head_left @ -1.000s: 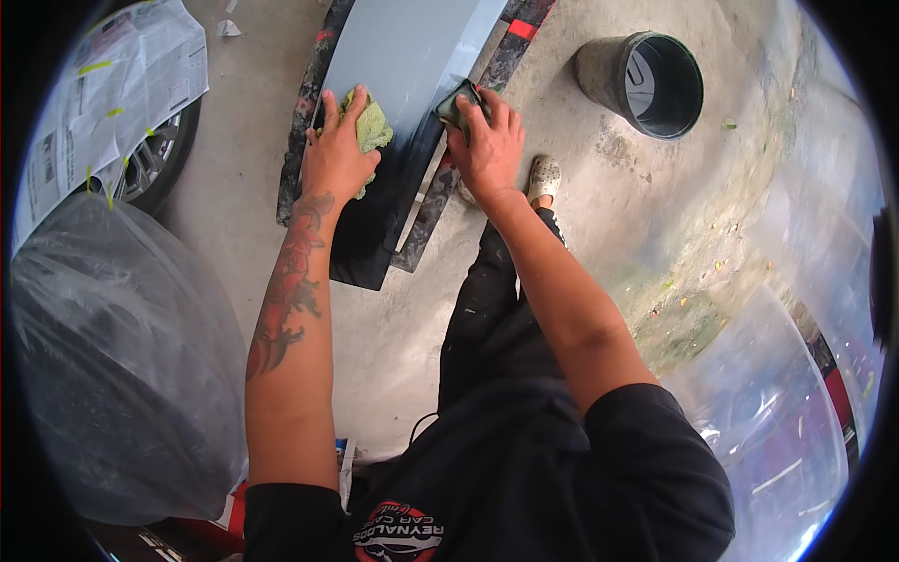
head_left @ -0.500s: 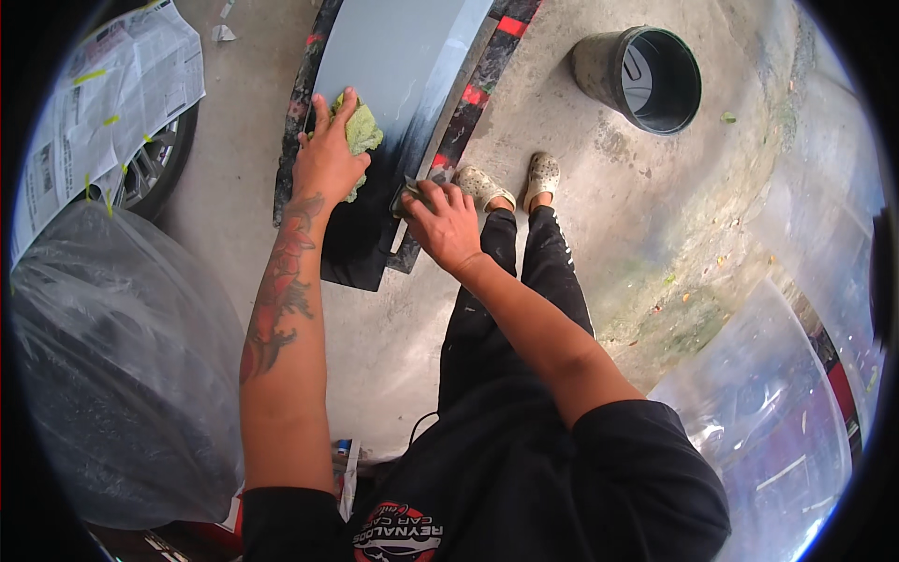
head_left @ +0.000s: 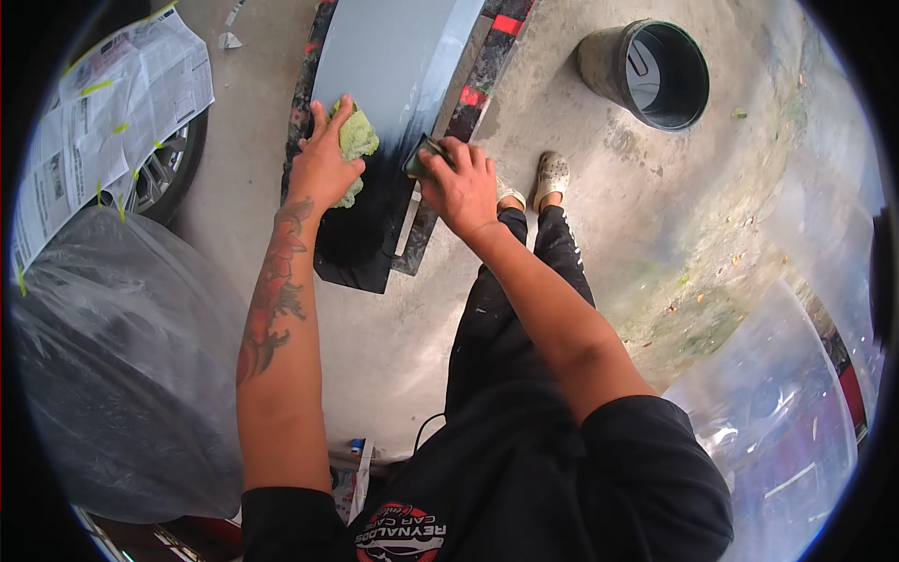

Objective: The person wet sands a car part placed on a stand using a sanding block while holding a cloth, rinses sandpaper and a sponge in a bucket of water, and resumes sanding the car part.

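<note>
1 green cloth [head_left: 361, 138] lies under the spread left hand [head_left: 324, 169] on a panel [head_left: 393, 56]. The right hand [head_left: 461, 189] grips a dark pad [head_left: 420, 157].

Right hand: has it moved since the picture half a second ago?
Yes. Judged against the near end of the panel, the right hand has moved farther up the panel's right edge, away from the person's body, with the dark pad.
</note>
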Demonstrator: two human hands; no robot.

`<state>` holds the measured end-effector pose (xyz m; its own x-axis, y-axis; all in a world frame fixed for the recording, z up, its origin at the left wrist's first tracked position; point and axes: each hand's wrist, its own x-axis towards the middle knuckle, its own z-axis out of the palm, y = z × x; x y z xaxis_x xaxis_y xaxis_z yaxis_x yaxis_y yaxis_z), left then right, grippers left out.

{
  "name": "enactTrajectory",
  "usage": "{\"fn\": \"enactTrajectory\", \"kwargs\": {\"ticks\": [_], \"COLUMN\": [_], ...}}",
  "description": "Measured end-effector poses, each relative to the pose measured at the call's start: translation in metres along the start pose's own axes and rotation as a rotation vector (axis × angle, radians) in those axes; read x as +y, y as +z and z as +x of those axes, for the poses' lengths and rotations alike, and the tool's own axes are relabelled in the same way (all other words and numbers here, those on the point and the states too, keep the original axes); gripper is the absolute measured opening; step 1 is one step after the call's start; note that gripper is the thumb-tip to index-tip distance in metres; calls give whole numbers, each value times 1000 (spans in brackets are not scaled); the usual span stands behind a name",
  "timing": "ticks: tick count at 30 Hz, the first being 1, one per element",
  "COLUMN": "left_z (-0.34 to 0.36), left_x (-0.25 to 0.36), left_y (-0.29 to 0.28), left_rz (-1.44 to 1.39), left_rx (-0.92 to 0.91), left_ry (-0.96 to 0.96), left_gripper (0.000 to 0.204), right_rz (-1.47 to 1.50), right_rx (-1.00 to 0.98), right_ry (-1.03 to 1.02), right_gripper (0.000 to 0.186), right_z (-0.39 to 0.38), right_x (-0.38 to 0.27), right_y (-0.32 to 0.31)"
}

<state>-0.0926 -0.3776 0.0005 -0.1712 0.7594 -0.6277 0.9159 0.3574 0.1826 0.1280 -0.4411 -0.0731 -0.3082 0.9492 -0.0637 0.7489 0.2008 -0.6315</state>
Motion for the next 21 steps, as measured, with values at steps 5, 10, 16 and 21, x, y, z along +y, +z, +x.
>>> {"fn": "enactTrajectory", "kwargs": {"ticks": [5,10,16,21], "left_z": [2,1,2,3], "left_x": [1,2,-2,-4], "left_y": [1,-3,-1,-2], "left_rz": [2,0,-28,-34], "left_rx": [-14,-36,-33,-43], "left_ry": [-25,-27,-6,14], "left_gripper": [100,100,101,101], "right_rz": [81,90,85,84], "right_rx": [-13,35,-71,160], "right_ry": [32,-17,-25,78], "right_gripper": [47,46,46,47], "right_z": [-1,-4,-2,13], "right_x": [3,1,1,6], "right_y": [2,6,8,8]}}
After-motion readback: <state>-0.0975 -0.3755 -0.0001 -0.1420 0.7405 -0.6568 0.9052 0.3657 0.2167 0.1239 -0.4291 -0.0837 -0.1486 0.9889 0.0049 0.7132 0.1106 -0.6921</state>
